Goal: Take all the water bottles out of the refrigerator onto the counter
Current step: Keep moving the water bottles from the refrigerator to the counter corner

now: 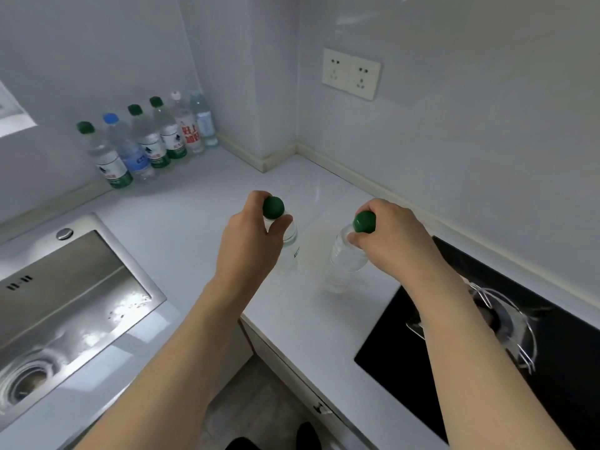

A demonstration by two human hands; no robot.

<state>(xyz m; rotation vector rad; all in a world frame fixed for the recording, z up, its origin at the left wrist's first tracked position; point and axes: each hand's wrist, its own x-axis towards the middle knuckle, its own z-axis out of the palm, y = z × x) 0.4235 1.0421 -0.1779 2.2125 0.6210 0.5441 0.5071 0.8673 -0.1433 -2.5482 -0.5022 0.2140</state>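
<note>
Fingers (281, 222) of left hand (251, 237) pinch the neck under a green cap (273, 207); right hand (391, 237) likewise. Both bottles (344, 258) upright at counter (181, 222) mid-front. Full, thin-walled, probably slick: neck grip is right. Six more (147, 144) along the wall.

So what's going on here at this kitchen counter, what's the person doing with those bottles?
A person is holding two green-capped water bottles by their necks over the white counter, one in the left hand and one in the right hand. The left bottle and the right bottle are at or just above the surface; contact is unclear. Six more bottles already stand in a row against the back wall, between the sink and the corner.
</note>
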